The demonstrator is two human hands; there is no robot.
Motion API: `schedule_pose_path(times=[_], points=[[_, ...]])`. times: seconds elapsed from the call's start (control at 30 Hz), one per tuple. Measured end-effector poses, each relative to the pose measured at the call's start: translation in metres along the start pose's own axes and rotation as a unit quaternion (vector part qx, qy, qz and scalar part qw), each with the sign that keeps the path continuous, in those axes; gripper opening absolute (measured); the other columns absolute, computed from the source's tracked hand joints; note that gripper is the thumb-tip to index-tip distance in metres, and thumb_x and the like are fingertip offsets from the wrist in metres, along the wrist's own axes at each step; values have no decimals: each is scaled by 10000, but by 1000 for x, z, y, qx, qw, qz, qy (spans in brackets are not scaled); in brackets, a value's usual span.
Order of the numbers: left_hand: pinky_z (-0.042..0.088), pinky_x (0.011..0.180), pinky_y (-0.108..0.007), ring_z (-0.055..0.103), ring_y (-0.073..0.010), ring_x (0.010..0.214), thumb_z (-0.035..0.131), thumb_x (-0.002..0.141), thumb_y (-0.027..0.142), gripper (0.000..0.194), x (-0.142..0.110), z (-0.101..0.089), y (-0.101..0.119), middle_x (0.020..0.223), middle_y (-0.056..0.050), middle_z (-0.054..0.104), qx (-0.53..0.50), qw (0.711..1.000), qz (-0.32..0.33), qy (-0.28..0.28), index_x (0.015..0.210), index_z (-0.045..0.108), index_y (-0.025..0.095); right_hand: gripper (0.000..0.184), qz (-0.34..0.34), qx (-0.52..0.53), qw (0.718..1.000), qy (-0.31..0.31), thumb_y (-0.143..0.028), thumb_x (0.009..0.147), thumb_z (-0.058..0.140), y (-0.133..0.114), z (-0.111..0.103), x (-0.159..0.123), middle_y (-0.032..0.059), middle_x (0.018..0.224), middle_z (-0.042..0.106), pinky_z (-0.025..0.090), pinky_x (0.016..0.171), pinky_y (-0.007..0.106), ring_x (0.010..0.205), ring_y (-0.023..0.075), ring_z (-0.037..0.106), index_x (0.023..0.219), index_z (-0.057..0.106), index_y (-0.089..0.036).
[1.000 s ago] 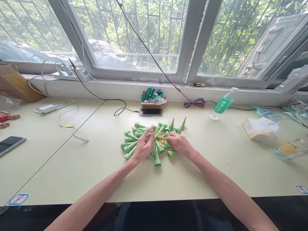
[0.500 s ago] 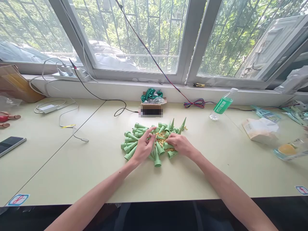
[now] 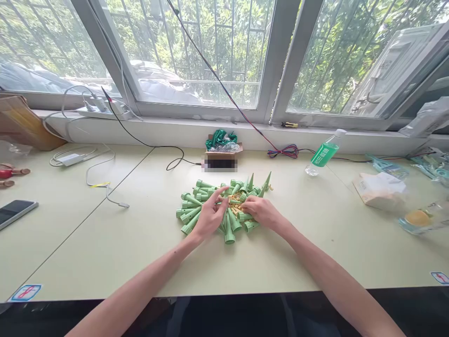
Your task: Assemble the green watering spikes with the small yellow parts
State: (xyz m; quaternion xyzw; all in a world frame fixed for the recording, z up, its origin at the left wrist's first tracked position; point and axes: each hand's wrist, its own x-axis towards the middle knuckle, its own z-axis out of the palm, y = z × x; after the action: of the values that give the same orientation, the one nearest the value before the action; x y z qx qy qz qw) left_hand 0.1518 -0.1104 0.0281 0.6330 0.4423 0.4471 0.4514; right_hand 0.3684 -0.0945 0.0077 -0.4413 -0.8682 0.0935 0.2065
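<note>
Pale table (image 3: 105,248), hands (image 3: 209,214) amid green cones (image 3: 229,234), front edge (image 3: 245,292) well apart

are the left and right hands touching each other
Apart. The head view shows it: yellow pieces are visible in the gap between the left hand's fingertips and the right hand's.

Left hand (image 3: 208,217) and right hand (image 3: 264,211), both bare, as are the fingers (image 3: 218,192). Left forearm (image 3: 147,269) and right forearm (image 3: 322,267) uncovered, tapering towards the wrists; a small spot (image 3: 175,252) near the left wrist. Lower edge: dark clothing (image 3: 231,316) with paler, indistinct streaks.
</note>
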Motion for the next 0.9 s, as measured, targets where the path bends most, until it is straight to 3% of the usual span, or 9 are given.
schedule_pose_path(times=[0.1,0.33,0.9], points=[[301,352,-164,318,-24,418,559,925,487,492,-1,0,0,789,15,509,-3,1000,-1,3,1354,534,245,172,-10,0,1000,25,-184,968,541,-1,0,-1,50,919,653,385,592,236,657,111,560,935,709,-197],[345,377,-165,361,-24,423,595,907,471,529,-1,0,0,814,16,526,-4,1000,-1,21,1387,501,269,205,-32,97,983,152,-244,1022,431,-15,6,-2,53,871,632,451,659,237,732,137,588,1031,630,-193],[383,446,-180,412,-43,481,589,901,425,567,0,-1,-6,876,4,496,48,999,-10,2,1432,445,288,132,-15,133,973,186,-291,964,544,-24,15,-2,53,929,678,464,588,255,550,103,511,996,635,-201]])
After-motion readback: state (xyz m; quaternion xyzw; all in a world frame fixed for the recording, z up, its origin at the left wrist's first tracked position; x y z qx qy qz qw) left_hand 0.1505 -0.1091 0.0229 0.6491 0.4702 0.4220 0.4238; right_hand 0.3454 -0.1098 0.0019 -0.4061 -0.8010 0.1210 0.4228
